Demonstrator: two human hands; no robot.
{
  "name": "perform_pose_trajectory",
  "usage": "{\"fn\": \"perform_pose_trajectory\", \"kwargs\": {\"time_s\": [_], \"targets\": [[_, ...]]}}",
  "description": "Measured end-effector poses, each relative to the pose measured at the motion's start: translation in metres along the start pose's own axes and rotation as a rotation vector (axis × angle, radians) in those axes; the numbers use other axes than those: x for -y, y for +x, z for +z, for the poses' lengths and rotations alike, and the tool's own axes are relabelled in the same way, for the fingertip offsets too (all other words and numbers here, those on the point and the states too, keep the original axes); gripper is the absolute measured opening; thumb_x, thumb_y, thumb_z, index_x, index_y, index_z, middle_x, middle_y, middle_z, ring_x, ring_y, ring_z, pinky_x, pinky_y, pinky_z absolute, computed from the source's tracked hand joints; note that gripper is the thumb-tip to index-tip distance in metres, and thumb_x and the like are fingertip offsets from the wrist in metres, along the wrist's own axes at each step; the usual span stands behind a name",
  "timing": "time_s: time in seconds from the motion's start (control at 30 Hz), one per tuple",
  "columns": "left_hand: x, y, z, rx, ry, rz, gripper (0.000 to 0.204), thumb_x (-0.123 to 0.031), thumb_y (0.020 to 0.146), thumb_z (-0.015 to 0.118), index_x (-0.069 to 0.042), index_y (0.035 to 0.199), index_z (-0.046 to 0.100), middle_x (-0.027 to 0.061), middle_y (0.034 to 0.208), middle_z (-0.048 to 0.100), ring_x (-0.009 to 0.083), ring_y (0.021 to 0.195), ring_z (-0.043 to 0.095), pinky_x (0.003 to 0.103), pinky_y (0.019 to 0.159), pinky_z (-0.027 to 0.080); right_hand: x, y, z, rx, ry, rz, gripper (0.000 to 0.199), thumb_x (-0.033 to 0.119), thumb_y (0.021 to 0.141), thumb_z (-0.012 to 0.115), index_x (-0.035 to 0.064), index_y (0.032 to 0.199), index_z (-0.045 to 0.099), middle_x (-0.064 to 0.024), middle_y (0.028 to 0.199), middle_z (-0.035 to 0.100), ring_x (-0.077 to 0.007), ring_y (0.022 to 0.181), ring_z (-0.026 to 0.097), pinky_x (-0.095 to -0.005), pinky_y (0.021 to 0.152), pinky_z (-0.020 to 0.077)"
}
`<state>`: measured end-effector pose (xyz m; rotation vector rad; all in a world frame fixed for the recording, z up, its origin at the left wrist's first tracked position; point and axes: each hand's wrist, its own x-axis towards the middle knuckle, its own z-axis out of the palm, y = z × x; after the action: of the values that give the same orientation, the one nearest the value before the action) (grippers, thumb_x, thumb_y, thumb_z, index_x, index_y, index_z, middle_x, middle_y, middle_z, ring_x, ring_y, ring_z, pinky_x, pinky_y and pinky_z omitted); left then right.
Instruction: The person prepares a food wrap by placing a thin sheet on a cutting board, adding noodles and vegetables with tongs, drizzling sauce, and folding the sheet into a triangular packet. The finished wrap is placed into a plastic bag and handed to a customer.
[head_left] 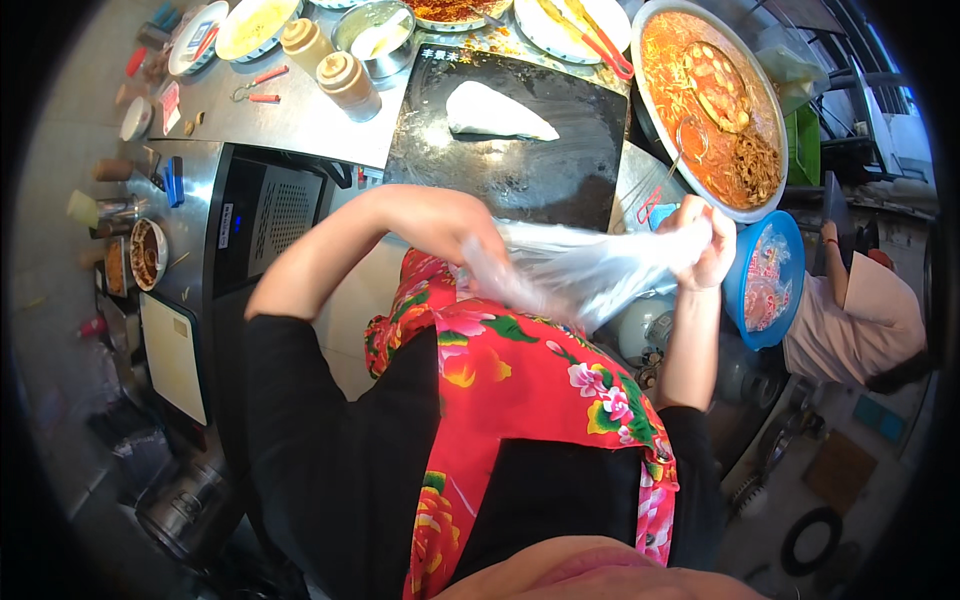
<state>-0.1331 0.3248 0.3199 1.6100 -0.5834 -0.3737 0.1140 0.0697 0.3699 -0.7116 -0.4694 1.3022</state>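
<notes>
Setting: Over a food stall counter (pixel 300 120), seen from above, a person in a black top and a red flowered apron (pixel 500 390) stands at its edge.
Hands: both hands are closed on one clear plastic bag (pixel 580 265), held in the air between the apron and the counter, below a black griddle (pixel 510 130).
Left hand: the left hand (pixel 478 250) grips the bag's left end, fingers wrapped in the film.
Right hand: the right hand (pixel 705 245) bunches the other end in a fist, so the bag is stretched between the two.
Bag contents: I cannot tell whether anything is inside; the film looks limp and crumpled.
On the griddle: a pale folded piece of dough or flatbread (pixel 495 112) lies alone near the far side.
To the right: a wide metal basin of red soup (pixel 715 95) with a ladle, and below it a blue tub (pixel 765 280) of packets.
Far side: two brown squeeze bottles (pixel 330 60), a small metal bowl (pixel 375 35) and plates.
Other person: someone in a light shirt (pixel 860 320) is at the right edge.
Risk: the thin film could tear if pulled harder, and the right hand sits near the basin rim, so a jerk might knock the ladle or splash soup.
</notes>
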Motion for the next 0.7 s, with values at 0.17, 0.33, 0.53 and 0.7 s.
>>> {"fn": "perform_pose_trajectory", "kwargs": {"time_s": [0.17,0.33,0.53,0.7], "targets": [[0.077,0.022,-0.022,-0.082,1.316,-0.396,0.013,-0.010,0.073,0.061,-0.002,0.070,0.071,0.0134,0.072,0.069,0.0320,0.077,0.069,0.045,0.078,0.055,-0.047,0.070,-0.027,0.396,-2.258,-0.047,0.017,0.020,0.088,0.060,0.0031,0.089,0.061,-0.0145,0.088,0.064,-0.0336,0.087,0.064,-0.0420,0.076,0.0517],[0.106,0.010,-0.050,-0.298,1.454,-0.370,0.016,-0.017,0.068,0.067,-0.005,0.076,0.074,0.0101,0.083,0.071,0.0247,0.097,0.064,0.038,0.080,0.053,-0.138,0.148,-0.054,0.109,-1.998,-0.349,0.056,0.019,0.074,0.070,0.0003,0.125,0.054,-0.0191,0.124,0.056,-0.0358,0.112,0.058,-0.0434,0.093,0.0493],[0.049,-0.027,-0.112,-0.112,0.641,-0.791,0.030,-0.012,0.083,0.062,-0.005,0.111,0.069,0.0142,0.107,0.069,0.0347,0.103,0.066,0.048,0.096,0.049,-0.153,0.199,-0.042,-0.031,-1.893,-0.037,0.064,0.030,0.075,0.070,0.0013,0.130,0.054,-0.0213,0.130,0.053,-0.0370,0.119,0.052,-0.0482,0.100,0.0428],[0.112,0.006,-0.101,-0.826,1.096,-0.270,0.047,-0.022,0.084,0.066,-0.007,0.127,0.056,0.0128,0.130,0.056,0.0296,0.123,0.053,0.060,0.106,0.036,-0.128,0.218,-0.045,0.222,-1.901,0.247,0.050,0.032,0.079,0.069,0.0022,0.119,0.060,-0.0172,0.111,0.062,-0.0314,0.105,0.061,-0.0423,0.092,0.0485]]}}
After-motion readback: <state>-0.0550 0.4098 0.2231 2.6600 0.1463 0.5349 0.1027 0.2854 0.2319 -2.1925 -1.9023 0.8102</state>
